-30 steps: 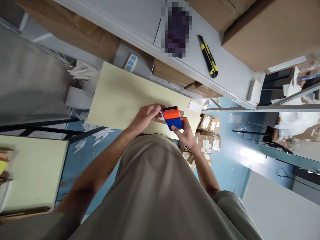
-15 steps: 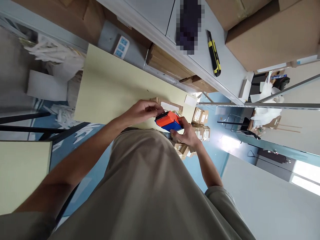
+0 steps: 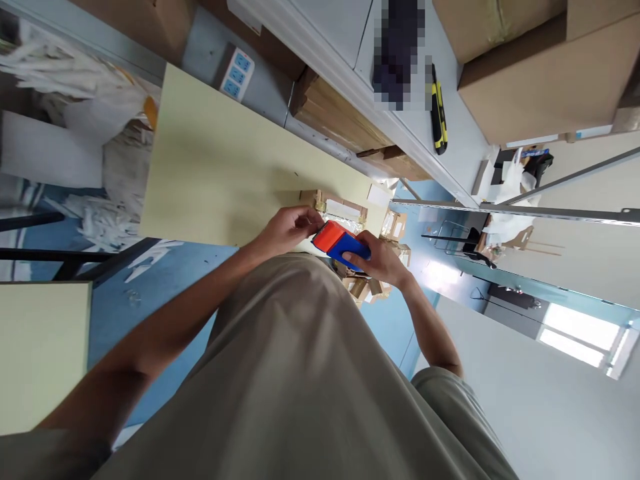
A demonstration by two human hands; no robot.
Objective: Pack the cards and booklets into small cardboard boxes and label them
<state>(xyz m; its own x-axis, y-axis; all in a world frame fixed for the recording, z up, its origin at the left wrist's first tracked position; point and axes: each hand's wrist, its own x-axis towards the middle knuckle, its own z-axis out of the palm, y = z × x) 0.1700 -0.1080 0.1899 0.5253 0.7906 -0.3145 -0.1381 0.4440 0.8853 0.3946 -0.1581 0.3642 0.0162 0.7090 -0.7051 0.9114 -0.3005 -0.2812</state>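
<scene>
My right hand [image 3: 383, 260] is wrapped round the blue body of an orange and blue packing tape dispenser [image 3: 340, 241], thumb across its side. At the dispenser's dark front end, the fingertips of my left hand [image 3: 293, 227] are pinched together. Whatever lies between those fingertips is too small to make out. Just behind the dispenser a cardboard box [image 3: 345, 208] with a pale label and shiny tape rests on the cream tabletop [image 3: 225, 160].
A power strip [image 3: 237, 73] lies behind the tabletop. On the grey shelf [image 3: 345, 60] are a yellow and black utility knife [image 3: 439, 117] and a large carton [image 3: 540, 87]. White packing scraps [image 3: 115, 147] lie at the left. Small boxes [image 3: 370, 290] stand beyond the right end.
The dispenser has turned slightly in my right hand, showing more of its blue side. My left hand stays at its front end. The view has shifted a little.
</scene>
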